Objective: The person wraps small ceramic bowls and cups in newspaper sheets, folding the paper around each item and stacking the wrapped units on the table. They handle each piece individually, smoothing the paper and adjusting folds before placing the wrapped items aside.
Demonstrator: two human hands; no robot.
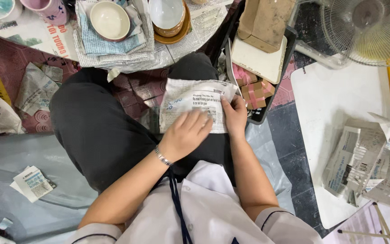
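A seated person's left hand point(187, 132) is lying flat and open on a newspaper-wrapped bundle point(194, 105), while the right hand point(234, 116) is pinching its right edge; the paper is probably thin, light and easily torn, best gripped underneath.

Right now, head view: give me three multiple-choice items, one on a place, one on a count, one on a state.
1. Where does the newspaper-wrapped bundle lie?
A. on the person's lap
B. on the white board
C. inside the black crate

2. How many bowls rest on the newspaper ahead of the knees?
A. one
B. two
C. four

3. How is the left hand placed?
A. lifted clear of everything
B. gripping the fan
C. pressed flat on the bundle

Answers:
1 A, it sits on the dark trousers, with the right hand at its edge.
2 B, a cream bowl and a white-lined brown bowl show.
3 C, the palm and fingers lie on the paper.
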